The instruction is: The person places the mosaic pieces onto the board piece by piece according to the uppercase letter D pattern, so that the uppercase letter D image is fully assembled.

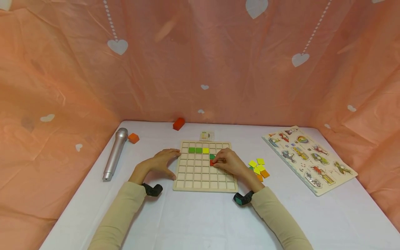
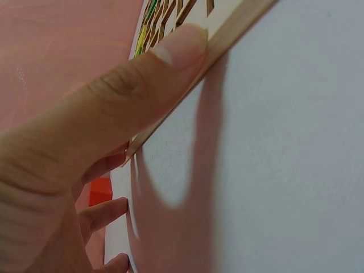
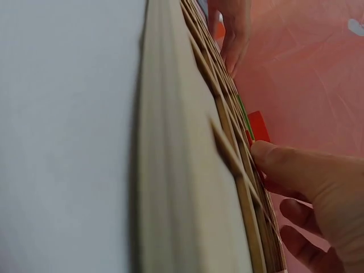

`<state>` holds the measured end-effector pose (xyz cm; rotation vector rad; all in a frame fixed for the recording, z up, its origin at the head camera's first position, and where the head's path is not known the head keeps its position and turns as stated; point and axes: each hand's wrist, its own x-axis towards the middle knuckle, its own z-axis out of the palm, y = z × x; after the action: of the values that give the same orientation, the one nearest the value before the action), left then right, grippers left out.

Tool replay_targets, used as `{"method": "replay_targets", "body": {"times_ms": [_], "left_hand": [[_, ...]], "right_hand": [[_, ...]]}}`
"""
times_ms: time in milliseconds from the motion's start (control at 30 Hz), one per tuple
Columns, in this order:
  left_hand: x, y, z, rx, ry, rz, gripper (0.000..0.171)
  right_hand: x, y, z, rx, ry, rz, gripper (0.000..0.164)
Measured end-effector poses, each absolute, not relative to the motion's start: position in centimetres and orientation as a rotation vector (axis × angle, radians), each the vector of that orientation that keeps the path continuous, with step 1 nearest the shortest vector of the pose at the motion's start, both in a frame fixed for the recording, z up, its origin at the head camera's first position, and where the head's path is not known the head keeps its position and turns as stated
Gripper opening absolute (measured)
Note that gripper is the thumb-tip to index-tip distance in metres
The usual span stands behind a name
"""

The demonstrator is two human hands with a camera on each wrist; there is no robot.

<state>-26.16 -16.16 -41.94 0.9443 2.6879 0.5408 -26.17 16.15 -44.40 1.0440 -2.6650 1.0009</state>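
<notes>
A wooden grid board [image 1: 187, 185] lies in front of me, with two light green tiles [image 1: 195, 150], a yellow tile [image 1: 205, 150] and a dark green tile [image 1: 212, 156] set in its squares. Below the dark green one, my right hand [image 1: 231, 161] pinches a red tile [image 1: 211, 163] between thumb and fingertips, right at a square. The right wrist view shows the thumb [image 3: 273, 156] low over the grid. My left hand [image 1: 161, 163] rests at the board's left side, fingers spread; its thumb [image 2: 182, 48] touches the board's edge.
Loose yellow, orange and green tiles [image 1: 260, 167] lie right of the board. A picture puzzle board [image 1: 309, 159] sits farther right. At left are a silver microphone [image 1: 115, 154] and an orange block [image 1: 133, 138]. Behind the board are a red block [image 1: 178, 124] and a small printed card [image 1: 207, 135].
</notes>
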Motion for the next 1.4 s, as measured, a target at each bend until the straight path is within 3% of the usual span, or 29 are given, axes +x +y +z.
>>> {"method": "replay_targets", "body": {"times_ms": [400,700,933,1400], "left_hand": [[-25.9,-16.1,-41.8,0.941,2.684,0.546,0.094],[-26.0,-16.1,-41.8,0.949,2.692,0.530,0.094],[-26.0,-16.1,-41.8,0.948,2.688,0.540,0.094],[-26.1,-16.2,-41.9,0.955,2.689,0.532,0.095]], "right_hand": [[-25.9,17.1,-43.3,0.959,-2.769,1.035,0.017],[-25.4,21.5,-41.9,0.960,-2.583,0.994,0.021],[-24.3,24.9,-41.3,0.866,-2.699,0.902,0.016],[-23.0,27.3,-42.1,0.874,-3.011,0.776,0.021]]}}
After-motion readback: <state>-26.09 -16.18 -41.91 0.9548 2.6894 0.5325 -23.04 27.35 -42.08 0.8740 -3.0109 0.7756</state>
